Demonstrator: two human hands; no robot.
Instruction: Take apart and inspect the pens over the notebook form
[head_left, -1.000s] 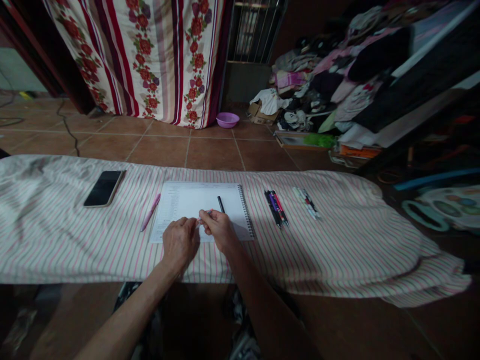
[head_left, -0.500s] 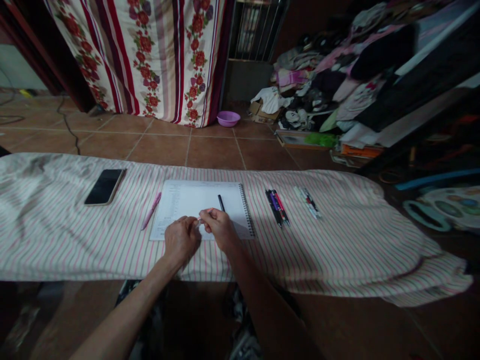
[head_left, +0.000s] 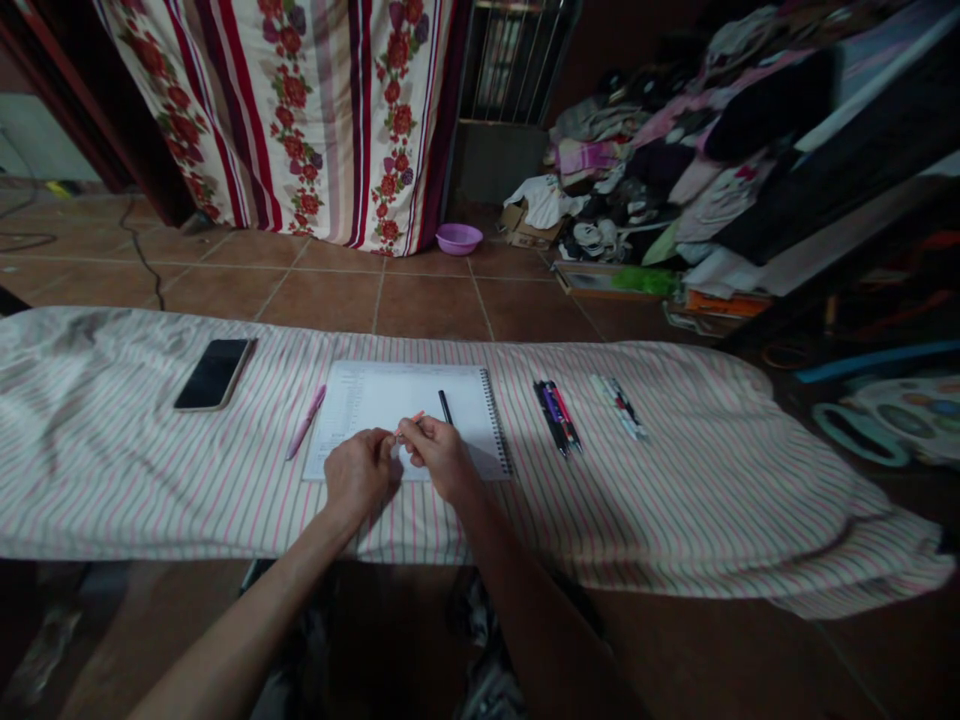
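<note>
Over the lower part of a spiral notebook [head_left: 390, 390], my left hand [head_left: 358, 468] and my right hand [head_left: 436, 452] meet with fingers closed. Between their fingertips they pinch a slim pen-like piece [head_left: 417, 416] with a pinkish-orange end; most of it is hidden by the fingers. A short black pen part [head_left: 445, 406] lies on the page just beyond my right hand. Left of the notebook rests a pink pen [head_left: 306, 422].
Several dark, purple and red pens [head_left: 556, 418] lie right of the notebook, with a group of whitish pens [head_left: 619, 407] farther right. A phone [head_left: 215, 374] rests at the left on the striped cloth [head_left: 697, 470]. Beyond stands a purple basin [head_left: 459, 238] on the tiled floor.
Both hands stay together over the notebook, fingers still pinched. My left hand has turned slightly, and a little more of the pinkish-orange end shows. The view has shifted slightly.
</note>
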